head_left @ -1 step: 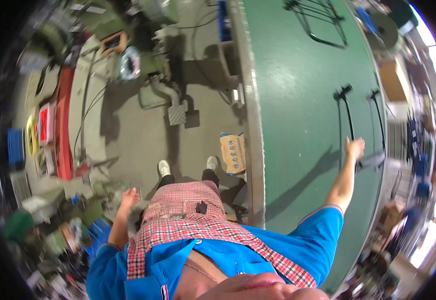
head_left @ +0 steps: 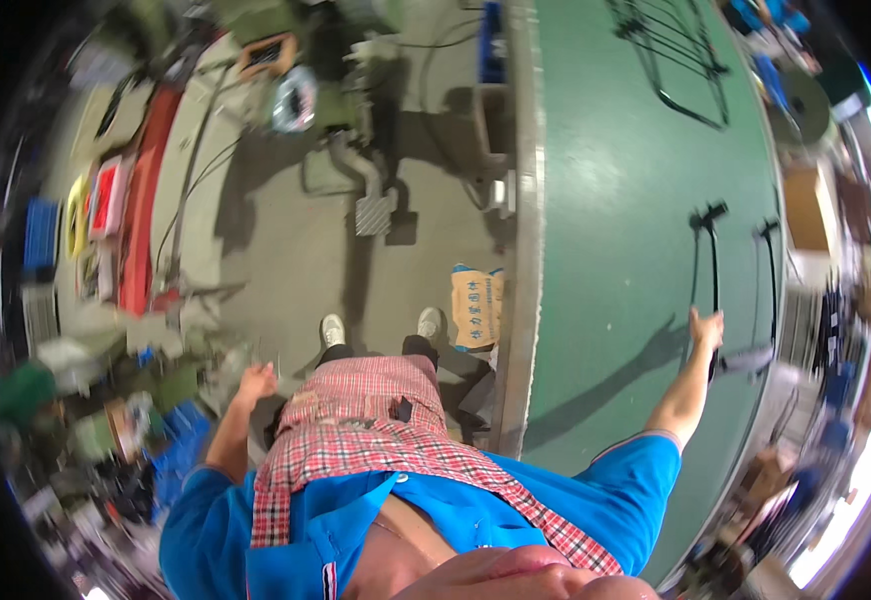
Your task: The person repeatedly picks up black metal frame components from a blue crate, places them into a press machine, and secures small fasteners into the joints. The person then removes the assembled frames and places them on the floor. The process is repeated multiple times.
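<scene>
Count: two bare hands [head_left: 259, 382], two slim black rods [head_left: 715, 265], one black wire rack [head_left: 671, 50], one grey piece [head_left: 749, 360].
Also one green tabletop [head_left: 611, 250], one checked apron [head_left: 366, 395], two white shoes [head_left: 332, 330], one metal foot pedal [head_left: 374, 214], one brown printed bag [head_left: 477, 310] on the floor, one clear plastic bundle [head_left: 294, 98], one long red beam [head_left: 146, 210], one blue crate [head_left: 42, 232] far left; clutter around the rim too blurred to count.
</scene>
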The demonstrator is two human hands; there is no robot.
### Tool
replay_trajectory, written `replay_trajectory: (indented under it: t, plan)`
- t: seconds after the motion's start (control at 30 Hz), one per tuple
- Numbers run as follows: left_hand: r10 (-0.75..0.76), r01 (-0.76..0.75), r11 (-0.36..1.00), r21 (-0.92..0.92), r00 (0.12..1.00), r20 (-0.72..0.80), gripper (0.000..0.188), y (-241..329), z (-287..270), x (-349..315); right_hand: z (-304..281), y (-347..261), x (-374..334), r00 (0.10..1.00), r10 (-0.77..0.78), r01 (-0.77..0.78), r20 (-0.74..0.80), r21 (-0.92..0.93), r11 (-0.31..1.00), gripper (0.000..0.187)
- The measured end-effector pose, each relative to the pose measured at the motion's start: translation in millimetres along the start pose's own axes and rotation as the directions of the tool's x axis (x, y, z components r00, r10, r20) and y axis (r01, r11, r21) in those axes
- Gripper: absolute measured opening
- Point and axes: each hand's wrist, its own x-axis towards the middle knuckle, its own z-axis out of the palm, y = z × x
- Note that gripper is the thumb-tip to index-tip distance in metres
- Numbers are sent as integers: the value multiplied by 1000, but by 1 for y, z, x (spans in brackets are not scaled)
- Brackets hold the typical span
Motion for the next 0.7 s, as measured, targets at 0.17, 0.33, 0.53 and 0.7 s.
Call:
replay_trajectory:
  t: [0.17, 0.33, 0.53, 0.7]
  plan:
    - [90, -99, 981, -168, 994, -60, 30, -38, 46, -36, 7, -33, -52, 872, -388, 467, -298, 267, 843, 58]
    - [247, -266, 948, -174, 961, -121, 29, -78, 87, -63, -111, -42, -167, 698, -427, 622, -575, 193, 759, 46]
    - [322, -358, 915, -189, 926, -198, 37, -177, 94, -90, -232, -77, -389, 159, -842, 987, -516, 68, 145, 29]
    - [93, -265, 892, -366, 901, -425, 37, -314, 91, -143, -222, -154, -636, -488, -843, 871, -225, -187, -454, 29]
